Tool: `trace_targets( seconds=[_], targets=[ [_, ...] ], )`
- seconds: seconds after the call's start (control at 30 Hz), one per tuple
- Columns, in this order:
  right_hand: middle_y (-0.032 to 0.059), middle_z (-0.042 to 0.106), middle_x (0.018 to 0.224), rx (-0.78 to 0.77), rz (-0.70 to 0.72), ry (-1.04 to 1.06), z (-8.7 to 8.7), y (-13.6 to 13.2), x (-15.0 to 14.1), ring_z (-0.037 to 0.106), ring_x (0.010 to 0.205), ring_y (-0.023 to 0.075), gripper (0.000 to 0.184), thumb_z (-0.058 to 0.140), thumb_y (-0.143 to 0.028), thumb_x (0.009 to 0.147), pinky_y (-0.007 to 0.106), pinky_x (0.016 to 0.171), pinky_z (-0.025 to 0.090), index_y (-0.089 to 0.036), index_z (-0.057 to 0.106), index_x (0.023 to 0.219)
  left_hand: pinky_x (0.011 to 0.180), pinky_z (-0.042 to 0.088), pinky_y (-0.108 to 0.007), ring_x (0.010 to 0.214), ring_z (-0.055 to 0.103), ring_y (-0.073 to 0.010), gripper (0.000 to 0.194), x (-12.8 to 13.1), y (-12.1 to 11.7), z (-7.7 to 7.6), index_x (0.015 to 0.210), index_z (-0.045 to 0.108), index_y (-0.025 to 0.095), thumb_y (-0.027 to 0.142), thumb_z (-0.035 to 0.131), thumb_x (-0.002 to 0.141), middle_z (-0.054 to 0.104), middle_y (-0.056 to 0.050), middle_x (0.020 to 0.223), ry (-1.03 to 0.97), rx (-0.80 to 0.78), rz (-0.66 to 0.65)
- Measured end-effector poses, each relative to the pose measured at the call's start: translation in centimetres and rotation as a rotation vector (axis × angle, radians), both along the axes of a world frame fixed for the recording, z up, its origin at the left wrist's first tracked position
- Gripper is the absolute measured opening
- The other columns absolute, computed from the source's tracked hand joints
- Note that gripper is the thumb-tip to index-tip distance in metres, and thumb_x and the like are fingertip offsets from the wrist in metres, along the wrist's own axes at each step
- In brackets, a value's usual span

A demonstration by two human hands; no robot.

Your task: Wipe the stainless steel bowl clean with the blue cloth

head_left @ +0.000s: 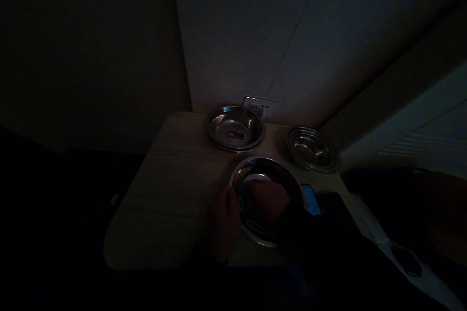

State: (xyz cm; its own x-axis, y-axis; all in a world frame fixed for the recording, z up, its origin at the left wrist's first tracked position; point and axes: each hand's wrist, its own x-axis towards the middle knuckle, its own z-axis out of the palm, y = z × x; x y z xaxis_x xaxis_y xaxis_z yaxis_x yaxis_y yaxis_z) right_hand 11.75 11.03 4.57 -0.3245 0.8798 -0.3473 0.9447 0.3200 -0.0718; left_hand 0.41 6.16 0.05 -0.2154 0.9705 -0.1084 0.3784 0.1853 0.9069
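Observation:
The scene is very dark. A steel bowl (255, 170) is tilted up over the near part of a light wooden table (168, 189). My left hand (222, 223) grips its left rim, fingers wrapped round the edge. My right hand (268, 201) is inside the bowl, pressed against its inner surface, fingers closed on something I cannot make out. A dark sleeve covers my right forearm.
Two more steel bowls stand on the table: one with a small sticker (235, 129) at the back centre, another (313, 149) at the back right. A wall socket (260, 106) sits behind them. A lit phone screen (311, 199) lies right of the held bowl.

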Motion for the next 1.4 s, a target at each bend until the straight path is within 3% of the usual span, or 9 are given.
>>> trace_targets(
  seconds=[0.13,0.33,0.5,0.67,0.93,1.03,1.17,1.23,1.4],
  targets=[
    [0.01,0.066,0.099,0.031,-0.089,-0.036,0.2,0.5,-0.2,0.063,0.085,0.0239,0.027,0.042,-0.028,0.081,0.031,0.068,0.046,-0.019,0.061,0.099,0.055,0.035,-0.025,0.056,0.051,-0.0126,0.031,0.0,0.0,0.1,0.074,0.054,0.018,0.035,0.032,0.087,0.056,0.0,0.061,0.016,0.02,-0.022],
    [0.0093,0.067,0.096,-0.018,0.013,0.007,0.2,0.2,-0.2,0.062,0.088,0.023,0.028,0.043,-0.028,0.081,0.03,0.07,0.045,-0.019,0.06,0.1,0.054,0.034,-0.024,0.055,0.05,-0.0122,0.031,-0.1,0.0,0.1,0.069,0.051,0.018,0.035,0.032,0.087,0.053,0.0,0.059,0.029,0.032,-0.003],
    [0.014,0.064,0.104,0.004,-0.03,-0.028,0.0,0.8,-0.2,0.061,0.091,0.0262,0.034,0.032,-0.025,0.086,0.037,0.072,0.045,-0.016,0.058,0.108,0.055,0.035,-0.025,0.056,0.05,-0.0127,0.031,-0.1,0.0,0.0,0.071,0.053,0.018,0.035,0.032,0.086,0.055,-0.001,0.062,0.045,0.052,0.001],
    [0.0087,0.067,0.096,-0.034,0.043,-0.006,0.0,0.0,-0.4,0.063,0.087,0.0217,0.027,0.049,-0.028,0.078,0.028,0.069,0.046,-0.019,0.061,0.101,0.056,0.036,-0.025,0.057,0.052,-0.0132,0.032,0.0,-0.1,0.0,0.069,0.053,0.018,0.036,0.032,0.086,0.057,-0.002,0.062,0.053,0.046,0.021],
    [0.0164,0.06,0.109,0.148,-0.056,-0.057,-0.3,2.2,0.0,0.058,0.095,0.0258,0.03,0.033,-0.019,0.086,0.036,0.071,0.046,-0.013,0.053,0.108,0.054,0.035,-0.024,0.055,0.051,-0.0127,0.03,0.0,-0.4,0.1,0.07,0.053,0.018,0.034,0.033,0.086,0.056,-0.001,0.06,0.107,0.057,0.029],
    [0.013,0.061,0.107,0.138,0.022,-0.035,-0.5,1.1,-0.3,0.058,0.095,0.0233,0.029,0.033,-0.019,0.086,0.033,0.07,0.046,-0.017,0.053,0.107,0.054,0.035,-0.024,0.056,0.053,-0.0127,0.03,0.2,-0.3,0.0,0.071,0.054,0.018,0.033,0.032,0.086,0.058,-0.002,0.063,0.096,0.064,0.051],
    [0.011,0.065,0.099,0.015,0.236,0.028,-0.3,-1.0,-0.2,0.061,0.089,0.023,0.027,0.04,-0.024,0.083,0.031,0.069,0.046,-0.018,0.058,0.102,0.055,0.036,-0.024,0.058,0.055,-0.0131,0.029,0.4,-0.2,-0.1,0.074,0.055,0.018,0.033,0.033,0.086,0.061,-0.003,0.066,0.073,0.046,0.073],
    [0.0109,0.065,0.098,-0.032,0.272,0.033,-0.1,-1.2,-0.1,0.061,0.088,0.0237,0.026,0.043,-0.025,0.081,0.031,0.069,0.046,-0.017,0.06,0.098,0.054,0.036,-0.024,0.056,0.053,-0.0129,0.03,0.3,-0.3,-0.1,0.072,0.055,0.018,0.033,0.033,0.086,0.06,-0.002,0.063,0.074,0.049,0.065],
    [0.0108,0.065,0.098,0.057,0.065,-0.057,0.0,1.3,-0.3,0.062,0.086,0.0228,0.027,0.041,-0.025,0.082,0.031,0.068,0.046,-0.019,0.057,0.103,0.052,0.035,-0.024,0.053,0.051,-0.0124,0.031,0.1,-0.6,0.0,0.07,0.054,0.018,0.034,0.033,0.086,0.056,-0.001,0.058,0.086,0.067,0.032]
  ],
)
